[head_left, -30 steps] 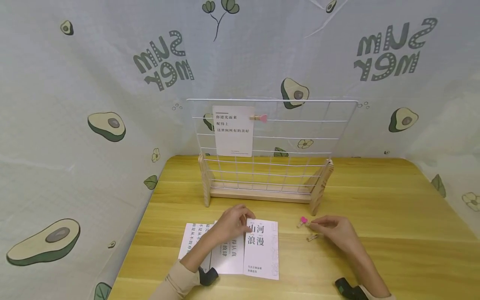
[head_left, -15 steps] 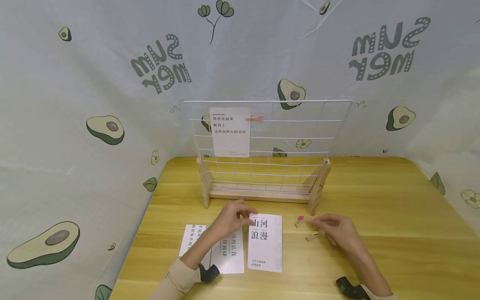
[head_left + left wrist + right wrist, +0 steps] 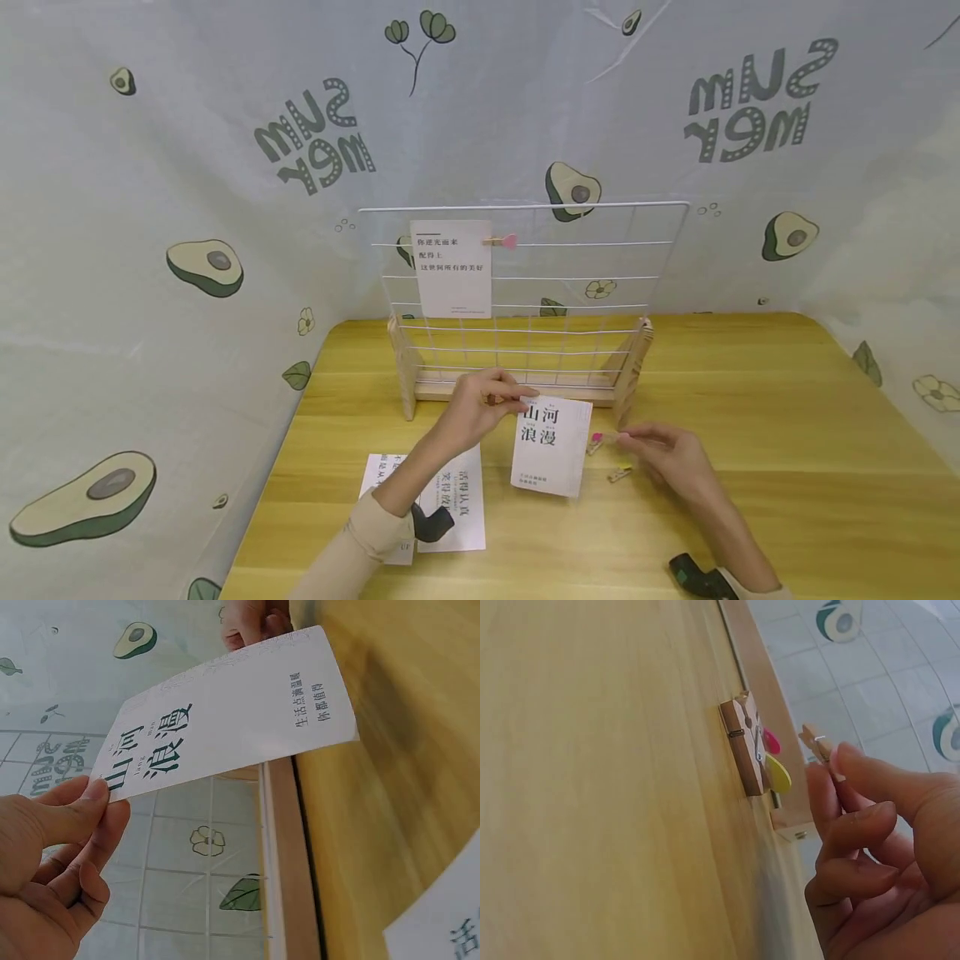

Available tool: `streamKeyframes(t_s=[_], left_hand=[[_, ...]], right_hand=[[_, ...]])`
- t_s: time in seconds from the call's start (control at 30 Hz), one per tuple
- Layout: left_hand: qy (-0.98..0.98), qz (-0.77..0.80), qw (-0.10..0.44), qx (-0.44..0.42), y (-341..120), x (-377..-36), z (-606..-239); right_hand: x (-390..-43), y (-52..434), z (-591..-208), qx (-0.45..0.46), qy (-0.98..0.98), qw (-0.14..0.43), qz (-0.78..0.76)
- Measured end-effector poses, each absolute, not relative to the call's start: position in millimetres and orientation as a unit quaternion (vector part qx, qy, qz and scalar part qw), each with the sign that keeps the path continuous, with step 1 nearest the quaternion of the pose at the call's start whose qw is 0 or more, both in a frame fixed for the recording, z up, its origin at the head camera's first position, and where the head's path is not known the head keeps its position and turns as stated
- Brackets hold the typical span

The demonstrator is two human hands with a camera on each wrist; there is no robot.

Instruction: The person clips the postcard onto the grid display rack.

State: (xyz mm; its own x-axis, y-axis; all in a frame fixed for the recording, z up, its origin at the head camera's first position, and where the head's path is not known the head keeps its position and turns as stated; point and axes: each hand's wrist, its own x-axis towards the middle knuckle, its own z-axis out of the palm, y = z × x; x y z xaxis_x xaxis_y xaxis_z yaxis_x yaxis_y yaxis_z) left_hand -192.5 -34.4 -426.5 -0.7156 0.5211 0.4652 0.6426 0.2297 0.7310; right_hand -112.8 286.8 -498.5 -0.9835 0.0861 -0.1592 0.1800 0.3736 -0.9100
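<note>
My left hand (image 3: 480, 410) pinches the upper left corner of a white card with dark green characters (image 3: 551, 450). The card is lifted off the table and tilted, as the left wrist view shows, with its far edge above the wood. My right hand (image 3: 671, 462) pinches a small wooden clothespin (image 3: 821, 746) between thumb and forefinger. Close by on the table lie a clothespin with a yellow decoration (image 3: 620, 473) and one with a pink decoration (image 3: 595, 442). Behind the hands stands a white wire grid rack (image 3: 585, 277) on wooden feet.
A white card (image 3: 455, 287) hangs on the grid's left part, held by a clothespin with a pink heart (image 3: 501, 242). More printed cards (image 3: 468, 517) lie on the wooden table (image 3: 787, 450) under the left forearm. A patterned curtain (image 3: 480, 108) surrounds the table.
My left hand has raised the card from the table and carried it forward and right, toward the rack. The right hand stays near the clothespins, with its clothespin now slightly raised.
</note>
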Motion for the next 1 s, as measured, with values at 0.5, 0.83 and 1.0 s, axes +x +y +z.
streamKeyframes(t_s=[0.5, 0.83, 1.0], left_hand=[[-0.742, -0.484, 0.238, -0.399, -24.1, -224.5, -344.1], [-0.735, -0.448, 0.286, -0.422, -16.7, -239.0, -300.6], [-0.749, -0.415, 0.307, -0.415, -13.0, -241.6, -285.7]], right_hand=[[-114.1, 278.1, -498.6, 0.051, 0.822, 0.038, -0.565], [-116.4, 274.6, -494.5, 0.028, 0.804, 0.039, -0.593], [-118.7, 271.7, -481.5, -0.021, 0.804, 0.004, -0.595]])
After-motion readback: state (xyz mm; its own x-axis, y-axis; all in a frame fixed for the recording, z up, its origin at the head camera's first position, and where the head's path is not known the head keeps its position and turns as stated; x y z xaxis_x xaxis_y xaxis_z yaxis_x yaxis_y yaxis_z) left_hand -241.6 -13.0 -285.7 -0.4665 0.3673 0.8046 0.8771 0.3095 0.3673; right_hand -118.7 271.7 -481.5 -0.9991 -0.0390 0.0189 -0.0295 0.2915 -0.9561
